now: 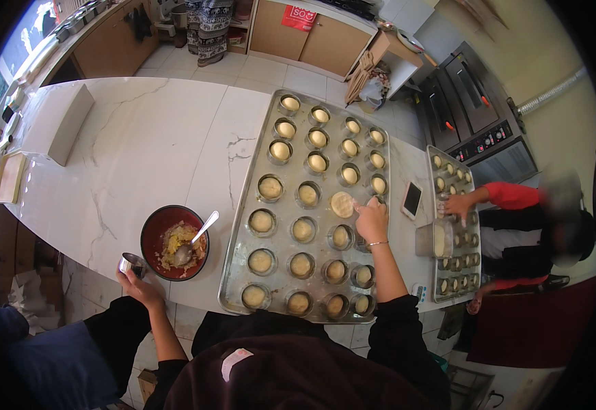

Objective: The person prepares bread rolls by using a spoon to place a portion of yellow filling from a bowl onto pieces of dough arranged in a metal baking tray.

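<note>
My left hand (142, 290) grips an empty-looking metal ring mould (132, 264) beside the dark red bowl (150, 236), left of the large baking tray. My right hand (373, 223) reaches over the metal baking tray (282, 205). Its fingers are bunched at the right edge of a flattened dough round (342, 204), which lies on the tray without a ring around it. Other rings on the tray hold dough: smooth domed balls (318, 139) in the far rows, flatter pieces (262, 221) in the near rows. My right hand partly covers a ring.
A metal spoon (206, 227) rests in the bowl's chunky yellowish filling (175, 240). A phone (412, 199) lies right of the tray. Farther right, a co-worker's hand (460, 205) is over a second tray (435, 288), near a rectangular container (424, 242). A white box-shaped block (59, 123) stands far left.
</note>
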`<state>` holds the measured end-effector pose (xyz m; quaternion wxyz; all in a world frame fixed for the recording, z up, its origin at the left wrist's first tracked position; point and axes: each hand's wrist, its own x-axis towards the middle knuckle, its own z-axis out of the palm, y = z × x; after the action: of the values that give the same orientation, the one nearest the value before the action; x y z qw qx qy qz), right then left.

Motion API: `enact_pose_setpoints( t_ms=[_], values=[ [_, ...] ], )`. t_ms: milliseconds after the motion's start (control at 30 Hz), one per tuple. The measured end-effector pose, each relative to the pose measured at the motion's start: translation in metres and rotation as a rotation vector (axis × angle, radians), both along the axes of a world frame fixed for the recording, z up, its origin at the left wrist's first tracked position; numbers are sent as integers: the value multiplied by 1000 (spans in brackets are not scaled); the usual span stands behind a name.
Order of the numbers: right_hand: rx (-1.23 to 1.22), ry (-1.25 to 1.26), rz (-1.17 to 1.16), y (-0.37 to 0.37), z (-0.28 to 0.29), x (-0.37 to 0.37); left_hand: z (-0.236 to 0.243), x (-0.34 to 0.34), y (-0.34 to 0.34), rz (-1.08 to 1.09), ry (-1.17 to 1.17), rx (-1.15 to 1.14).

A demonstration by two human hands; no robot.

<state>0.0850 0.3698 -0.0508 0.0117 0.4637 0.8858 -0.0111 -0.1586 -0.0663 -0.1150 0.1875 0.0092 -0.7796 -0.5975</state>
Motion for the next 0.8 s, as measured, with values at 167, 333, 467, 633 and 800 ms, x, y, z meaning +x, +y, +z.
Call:
enact_pose_setpoints(
  t_ms=[167,333,467,633,800],
  values=[
    [82,-31,33,-2,4,2,-10,-2,-5,-2,121,-197],
    [58,-61,88,-1,10,-9,7,3,4,5,-55,8],
    [4,-86,43,1,3,-18,-6,-2,-2,17,4,-104],
    [34,-30,62,3,-4,-26,-20,-6,-9,-26,0,7],
    [-31,-94,56,-3,0,-34,-21,-6,-12,-13,27,-26]
  ],
)
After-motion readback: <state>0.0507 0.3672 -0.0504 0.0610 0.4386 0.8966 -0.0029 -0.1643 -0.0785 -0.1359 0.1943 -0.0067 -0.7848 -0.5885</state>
